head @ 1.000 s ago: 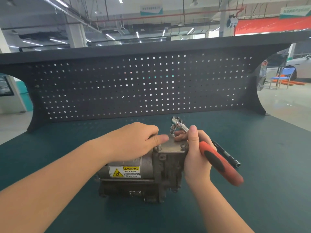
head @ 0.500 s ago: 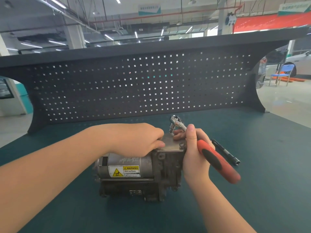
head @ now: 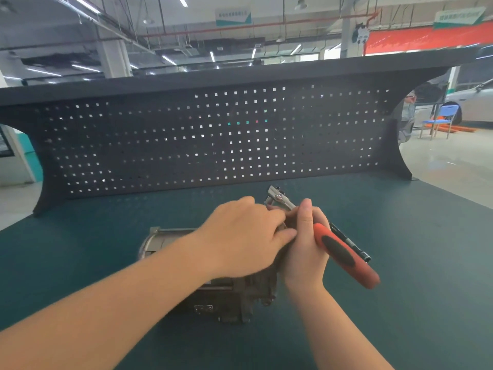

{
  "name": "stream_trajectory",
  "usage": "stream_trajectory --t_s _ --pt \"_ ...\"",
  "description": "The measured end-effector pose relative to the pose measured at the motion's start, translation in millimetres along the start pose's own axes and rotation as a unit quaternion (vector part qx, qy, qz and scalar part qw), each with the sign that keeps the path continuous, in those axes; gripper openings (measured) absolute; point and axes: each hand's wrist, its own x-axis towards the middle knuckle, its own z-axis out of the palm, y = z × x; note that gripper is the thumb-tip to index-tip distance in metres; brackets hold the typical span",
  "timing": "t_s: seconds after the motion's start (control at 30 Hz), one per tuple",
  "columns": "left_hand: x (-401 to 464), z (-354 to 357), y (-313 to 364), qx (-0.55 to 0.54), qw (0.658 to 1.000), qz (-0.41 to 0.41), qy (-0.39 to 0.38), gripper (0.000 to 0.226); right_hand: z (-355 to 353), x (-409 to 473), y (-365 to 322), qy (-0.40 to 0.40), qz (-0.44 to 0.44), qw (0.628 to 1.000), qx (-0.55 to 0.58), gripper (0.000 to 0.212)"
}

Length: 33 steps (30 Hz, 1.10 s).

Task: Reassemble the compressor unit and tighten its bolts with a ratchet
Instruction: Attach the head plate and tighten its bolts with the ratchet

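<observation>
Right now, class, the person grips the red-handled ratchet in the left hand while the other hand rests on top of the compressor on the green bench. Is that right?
Not quite. The head view shows the red-handled ratchet gripped in the right hand, not the left. It is the left hand that rests on top of the compressor on the green bench.

On my bench (head: 400, 263): one compressor (head: 234, 292); one ratchet (head: 344, 252) with a red and black handle; one dark slim tool (head: 354, 248) lying behind that handle, its kind unclear. One pegboard (head: 213, 140) at the back. My hands in view: two, left (head: 245, 236) and right (head: 304, 249). Beyond the bench: one blue chair (head: 440, 120); one pale car (head: 472, 105).
</observation>
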Motion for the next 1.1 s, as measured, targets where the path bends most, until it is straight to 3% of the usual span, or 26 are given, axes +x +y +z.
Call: stream_trajectory --t_s 0.13,0.23,0.3,0.47,0.63,0.73,0.87,0.93,1.0,1.1 --pt "7.5 -13.9 -15.4 -0.092 0.987 0.016 -0.132 0.031 -0.4 0.8 1.4 -0.001 0.015 1.0 0.013 0.038" --pt "15.9 -19.0 -19.5 -0.061 0.979 0.061 -0.186 0.031 -1.1 1.7 1.3 -0.003 0.008 1.0 0.012 0.038" --pt "19.6 -18.1 -17.8 -0.017 0.979 0.093 -0.182 0.034 -0.9 1.5 0.4 -0.005 -0.004 1.0 0.003 0.039" --pt "17.4 -13.0 -16.2 -0.046 0.986 0.119 -0.111 0.042 -0.5 1.3 0.1 -0.005 -0.021 1.0 -0.009 0.037" --pt "12.6 -5.2 -13.3 -0.082 0.991 0.077 -0.071 0.039 -1.2 1.1 2.0 -0.014 -0.02 1.0 0.002 0.036" --pt "12.5 -6.5 -13.3 -0.085 0.991 0.063 -0.085 0.037 -1.8 1.8 3.4 -0.019 -0.014 1.0 0.007 0.037" --pt "10.0 -2.9 -19.0 -0.193 0.975 0.033 -0.109 0.03 -1.5 4.2 -2.7 0.009 0.011 0.999 0.051 0.025" --pt "5.1 4.2 -19.7 -0.309 0.947 -0.022 -0.08 0.027 -5.3 9.5 -11.6 0.03 -0.017 0.999 0.032 0.024" --pt "1.9 9.8 -20.6 -0.451 0.889 -0.067 -0.041 0.032 -11.0 15.6 -25.8 0.04 -0.049 0.998 0.003 0.025" --pt "2.9 19.9 -21.1 -0.569 0.816 -0.101 0.018 0.035 -19.7 18.0 -52.0 0.049 -0.084 0.995 0.009 0.027"
